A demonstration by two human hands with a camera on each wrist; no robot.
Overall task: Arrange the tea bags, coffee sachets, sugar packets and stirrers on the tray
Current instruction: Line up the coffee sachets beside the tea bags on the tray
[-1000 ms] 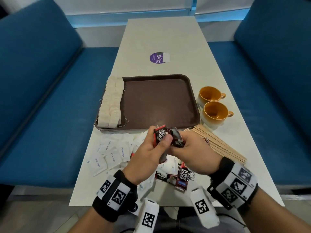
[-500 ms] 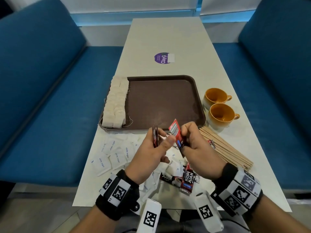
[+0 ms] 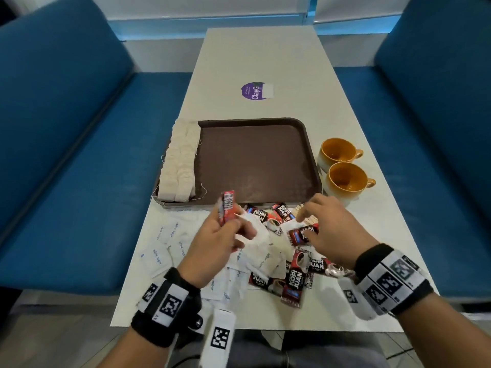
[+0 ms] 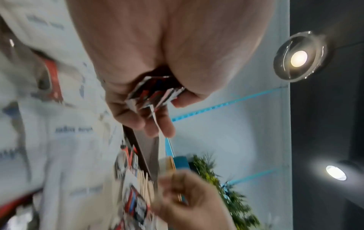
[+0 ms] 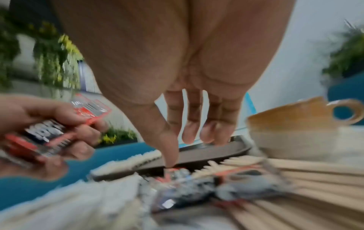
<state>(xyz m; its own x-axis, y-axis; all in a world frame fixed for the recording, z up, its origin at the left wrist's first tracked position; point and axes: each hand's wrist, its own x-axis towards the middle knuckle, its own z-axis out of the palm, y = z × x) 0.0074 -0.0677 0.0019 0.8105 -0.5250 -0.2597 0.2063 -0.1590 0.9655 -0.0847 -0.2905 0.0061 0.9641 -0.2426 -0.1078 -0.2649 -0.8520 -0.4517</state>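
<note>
Plainly, the risk sits in the left hand (image 3: 215, 240): it pinches a thin stack of coffee sachets (image 3: 225, 208) upright between thumb and fingers, and the foil looks slick, so adding another could fan the stack and let one slip back into the pile. The right hand (image 3: 329, 229) is down over the heap with fingers spread and relaxed, clamped on nothing — its thumb tip touches a loose sachet (image 3: 303, 233) that lies just beneath it, on top of the white sugar packets (image 3: 162, 245). Raking carelessly there could nudge the stirrers (image 5: 295, 171), which lie close beside that sachet. The tray (image 3: 255, 123) lies just beyond both hands, with tea bags (image 3: 180, 166) lined along its left edge — no sachet on it yet.
</note>
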